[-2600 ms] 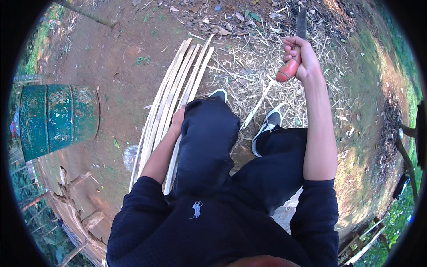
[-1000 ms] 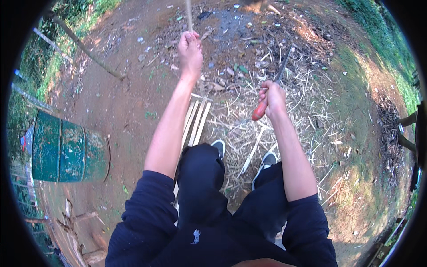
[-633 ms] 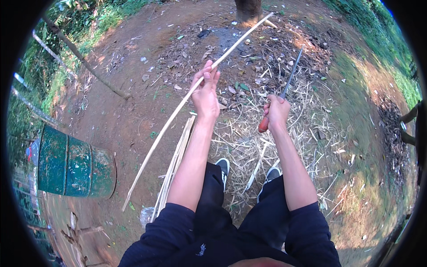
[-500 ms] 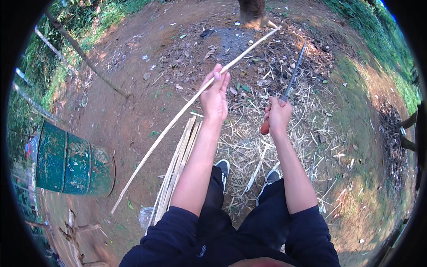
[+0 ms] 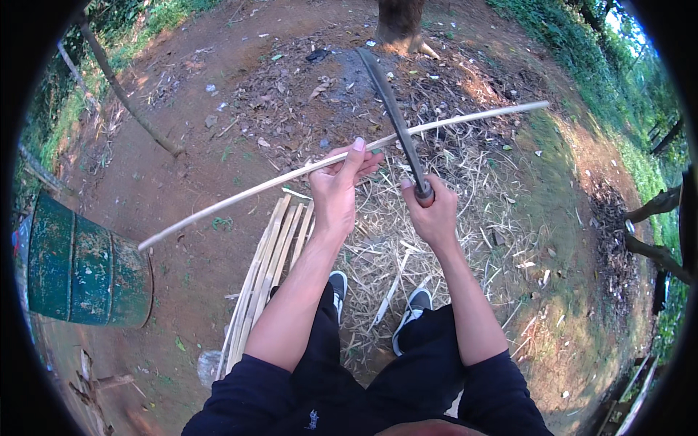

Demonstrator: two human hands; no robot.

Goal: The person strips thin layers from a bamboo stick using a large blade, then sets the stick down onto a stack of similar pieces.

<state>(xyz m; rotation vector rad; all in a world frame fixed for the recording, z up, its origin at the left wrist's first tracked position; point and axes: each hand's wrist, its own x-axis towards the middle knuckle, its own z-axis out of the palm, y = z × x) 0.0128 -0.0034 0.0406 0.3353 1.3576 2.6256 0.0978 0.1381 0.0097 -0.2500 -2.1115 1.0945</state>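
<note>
Our knife [image 5: 394,105] crosses a strip [image 5: 240,196]
Our left hand [image 5: 336,192], half open, pinches the strip; our right hand [image 5: 435,216] is wrapped round the knife's handle [image 5: 424,195].

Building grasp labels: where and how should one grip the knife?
By the handle, probably from the near side, wrapped as the right hand wraps it: the long blade points away across the strip, leaving the handle nearest.

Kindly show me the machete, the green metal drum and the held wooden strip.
Machete [image 5: 393,111], head view: the blade.
Green metal drum [image 5: 91,269], head view: the side.
Held wooden strip [image 5: 291,176], head view: left part.
</note>
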